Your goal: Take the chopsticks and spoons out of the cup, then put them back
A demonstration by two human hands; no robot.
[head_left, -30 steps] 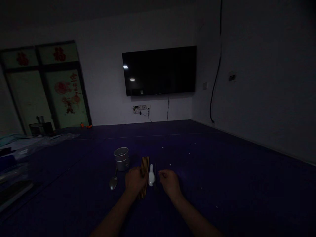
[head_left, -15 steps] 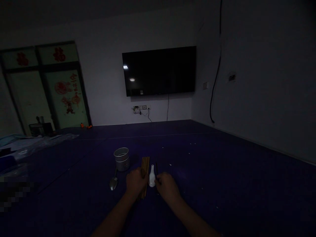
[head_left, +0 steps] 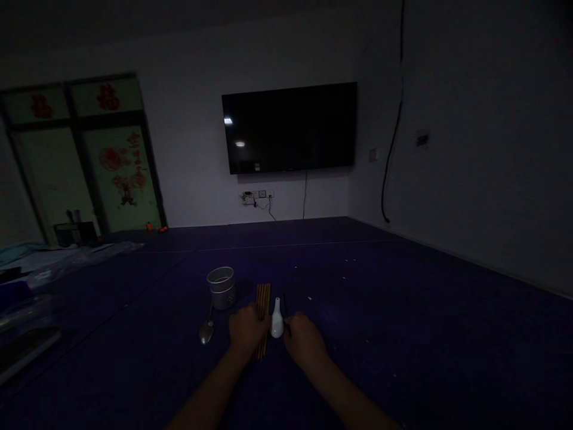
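Several wooden chopsticks (head_left: 264, 294) lie side by side on the purple surface. My left hand (head_left: 247, 326) is closed over their middle, its thumb along their right edge. Just right of that thumb lies a white soup spoon (head_left: 277, 325), bowl toward me and handle pointing away. Past the spoon, my right hand (head_left: 305, 338) has its fingers curled round a thin dark stick (head_left: 285, 303), whose far end sticks out beyond them. To the left, a metal spoon (head_left: 206, 331) lies beside a silver metal cup (head_left: 222, 289) that stands upright.
The purple surface (head_left: 403, 310) reaches to the walls, with small white scraps (head_left: 309, 298) on it. Clear plastic sheeting (head_left: 85, 258) and a flat dark object (head_left: 31, 352) lie at the left. A television (head_left: 290, 128) hangs on the far wall.
My right hand's fingertips have shifted slightly right, off the white spoon's edge. My left hand stays on the chopsticks. The cup and metal spoon stay in place.
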